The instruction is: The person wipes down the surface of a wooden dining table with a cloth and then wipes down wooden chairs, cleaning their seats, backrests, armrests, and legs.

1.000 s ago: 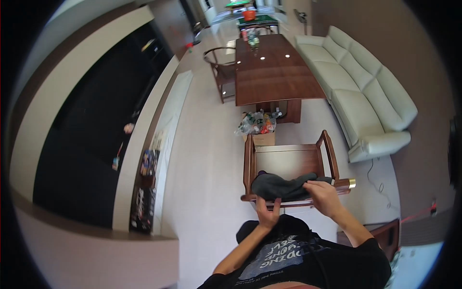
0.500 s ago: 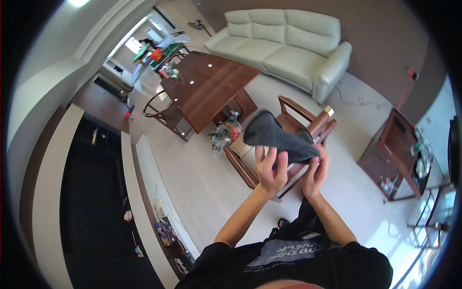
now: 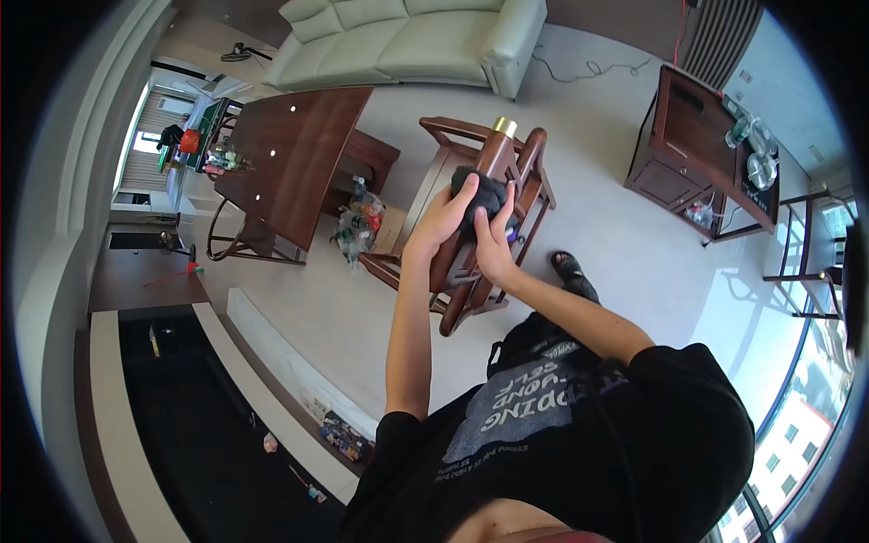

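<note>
A dark grey cloth (image 3: 480,192) is bunched into a small bundle between both hands, over the wooden armchair (image 3: 442,172). My left hand (image 3: 441,217) grips it from the left, thumb on top. From the right, my right hand (image 3: 494,240) holds the same cloth, with fingers pressed to it. Just beyond the bundle, a brown wooden piece with a gold end cap (image 3: 505,127) lies across the chair. Something purple (image 3: 512,232) shows beside my right hand, too small to make out.
A long wooden table (image 3: 294,154) stands at left, with a box of bottles and bags (image 3: 362,226) beside it. The pale sofa (image 3: 425,41) is at the back. A wooden cabinet (image 3: 674,172) stands at right. A sandalled foot (image 3: 572,271) is near the chair.
The view has turned to the right. The cloth, spread along the chair back and then lifted and stretched between the hands, is now crumpled into a compact bundle, with both hands closer together.
</note>
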